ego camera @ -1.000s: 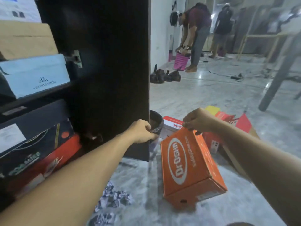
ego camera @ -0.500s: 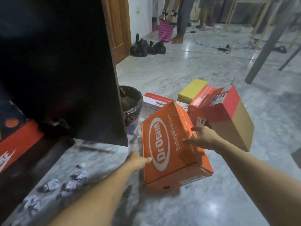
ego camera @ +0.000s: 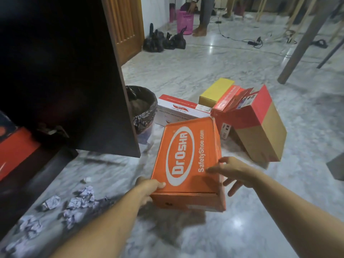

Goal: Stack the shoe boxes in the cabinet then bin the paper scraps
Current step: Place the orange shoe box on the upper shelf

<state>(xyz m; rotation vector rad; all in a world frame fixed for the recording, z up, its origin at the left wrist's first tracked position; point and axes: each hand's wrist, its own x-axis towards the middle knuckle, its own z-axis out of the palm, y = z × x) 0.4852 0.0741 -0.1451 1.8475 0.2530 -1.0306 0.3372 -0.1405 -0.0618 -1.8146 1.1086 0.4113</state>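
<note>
The orange Dr.Osha shoe box (ego camera: 188, 161) sits tilted just above the marble floor (ego camera: 204, 67), lid up, its near end raised between the two hands. The left hand (ego camera: 149, 189) grips the near left corner, thumb on the lid and fingers curled under the edge. The right hand (ego camera: 232, 172) lies against the box's right side with fingers spread and mostly straight, the thumb resting on the lid.

Just behind the box lie a white and red shoe box (ego camera: 178, 112), a yellow box (ego camera: 216, 92), a red box (ego camera: 227, 101) and a red and tan box (ego camera: 260, 127) that leans on it. A bin lined with a dark bag (ego camera: 143, 107) stands left of these, beside the dark cabinet door (ego camera: 74, 71). In the cabinet's lower left a red box (ego camera: 14, 149) shows. Crumpled paper scraps (ego camera: 78, 200) are scattered on the floor to the left of the left forearm.

Farther back stand black bags (ego camera: 163, 41), a pink basket (ego camera: 184, 21) and another person's legs (ego camera: 204, 13).
</note>
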